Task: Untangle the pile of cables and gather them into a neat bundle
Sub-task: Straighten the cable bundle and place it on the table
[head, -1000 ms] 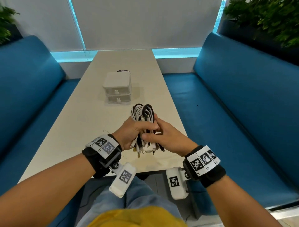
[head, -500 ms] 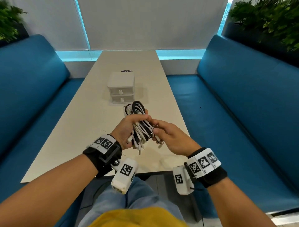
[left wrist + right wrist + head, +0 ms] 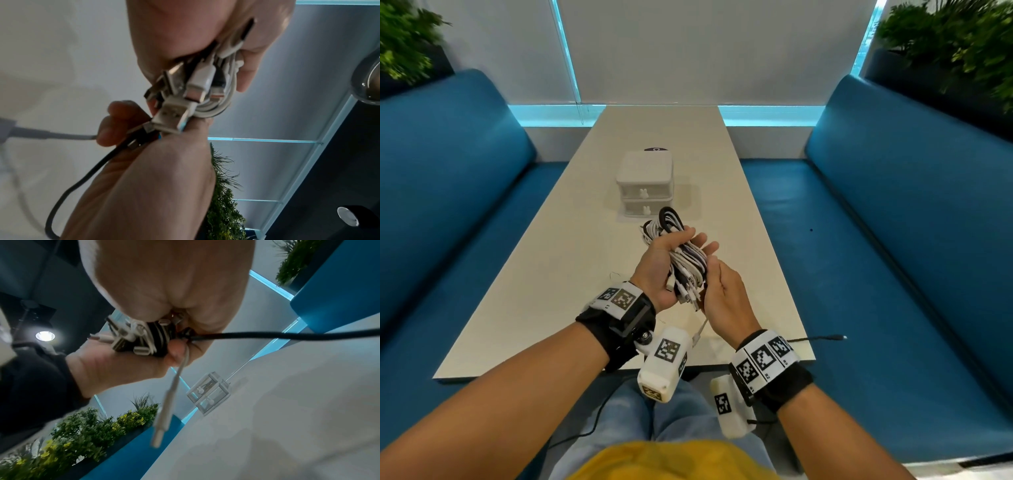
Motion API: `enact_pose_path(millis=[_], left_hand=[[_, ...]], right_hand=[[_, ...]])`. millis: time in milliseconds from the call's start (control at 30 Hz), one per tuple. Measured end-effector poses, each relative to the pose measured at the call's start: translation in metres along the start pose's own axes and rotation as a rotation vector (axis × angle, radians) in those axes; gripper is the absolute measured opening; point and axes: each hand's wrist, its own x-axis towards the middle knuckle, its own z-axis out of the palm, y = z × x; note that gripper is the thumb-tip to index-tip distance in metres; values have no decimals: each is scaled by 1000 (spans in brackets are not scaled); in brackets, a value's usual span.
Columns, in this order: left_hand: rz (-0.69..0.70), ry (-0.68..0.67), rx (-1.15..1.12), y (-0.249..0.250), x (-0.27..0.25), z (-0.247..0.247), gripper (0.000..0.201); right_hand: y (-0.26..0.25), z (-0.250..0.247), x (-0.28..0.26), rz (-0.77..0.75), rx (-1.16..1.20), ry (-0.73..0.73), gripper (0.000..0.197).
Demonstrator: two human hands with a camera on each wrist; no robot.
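A bundle of white and black cables (image 3: 686, 263) is held above the near end of the table. My left hand (image 3: 659, 267) grips it, thumb over the top and fingers coming round from behind. Looped ends stick out on the far side; plugs (image 3: 174, 116) hang out toward me. My right hand (image 3: 726, 298) sits at the plug end and pinches two loose strands. One is a black cable (image 3: 287, 335) that runs off to the right and ends in a plug (image 3: 839, 338). The other is a white cable (image 3: 170, 395) that dangles below.
A small white two-drawer box (image 3: 645, 186) stands mid-table, just beyond the bundle, with a dark round object (image 3: 655, 149) behind it. The pale table (image 3: 534, 291) runs between two blue benches (image 3: 448, 205) (image 3: 893, 222). Plants top both backrests.
My left hand has turned palm-up with the bundle. The right hand has slid from the bundle's middle down to its plug end, and a black and a white strand now trail loose.
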Motion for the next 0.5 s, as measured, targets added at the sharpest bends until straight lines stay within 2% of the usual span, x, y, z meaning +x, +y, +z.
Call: enact_pose_path(millis=[133,267,367,433,500], left_hand=[[40,56,106,8,5,-8,28],[192,200,91,27,14,-14,30],[295,346,170,40,16,-18,24],[336,407,310,38,14,-18,25],[370,437,495,34,14,-18,28]], right_hand=[[-6,-4,-4,123,148,-211,51],[-8,-13,-7,192,49,-381,41],[-14,-21,-9,-5,-213,-517,28],[-27,-29,-5,-144,-351,-529,29],[-44,-37,3,-223,-459,-556,22]])
